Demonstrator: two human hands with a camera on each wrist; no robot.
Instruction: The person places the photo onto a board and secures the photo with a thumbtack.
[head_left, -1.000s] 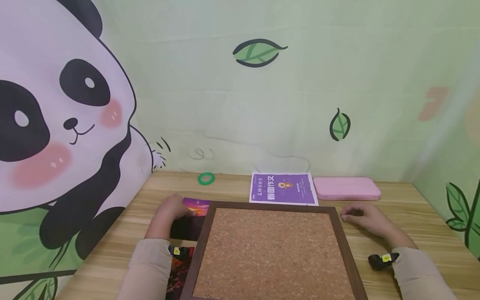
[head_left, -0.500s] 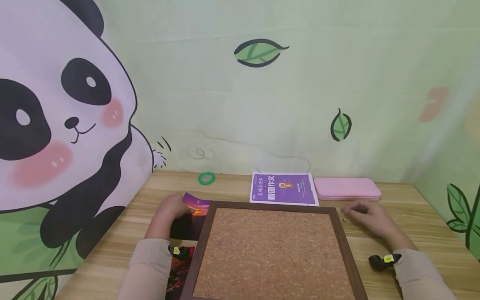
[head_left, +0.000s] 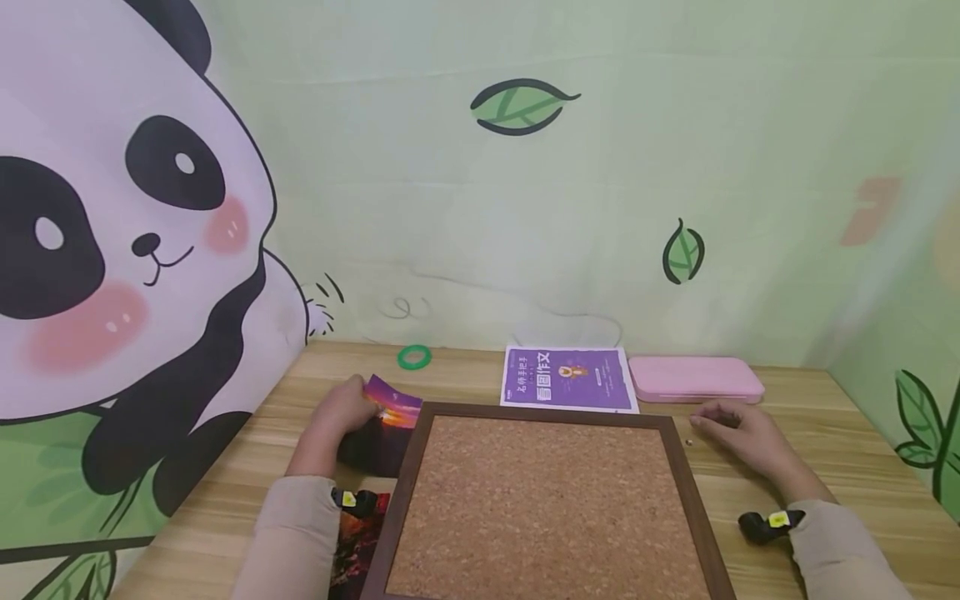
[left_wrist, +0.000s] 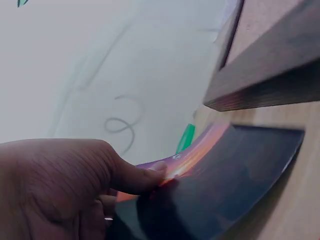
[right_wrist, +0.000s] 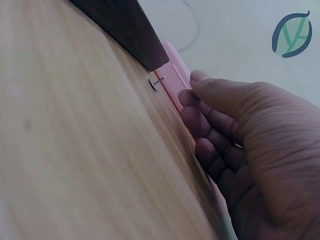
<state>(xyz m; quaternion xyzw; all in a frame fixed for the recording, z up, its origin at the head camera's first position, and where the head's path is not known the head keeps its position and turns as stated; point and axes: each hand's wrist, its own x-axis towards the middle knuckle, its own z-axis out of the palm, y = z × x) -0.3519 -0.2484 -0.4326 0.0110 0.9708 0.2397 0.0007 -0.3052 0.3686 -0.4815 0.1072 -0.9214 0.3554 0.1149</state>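
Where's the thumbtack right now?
In the head view, the thumbtack lies on the table, just right of the corkboard near its far right corner, beside the right hand.

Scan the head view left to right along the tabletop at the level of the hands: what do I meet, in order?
Left hand, the sunset picture it pinches, framed corkboard, small thumbtack, right hand.

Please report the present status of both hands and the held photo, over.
Left hand pinches photo, bent upward. Right hand holds nothing visible. Possible obstacle: tack on table, beside board.
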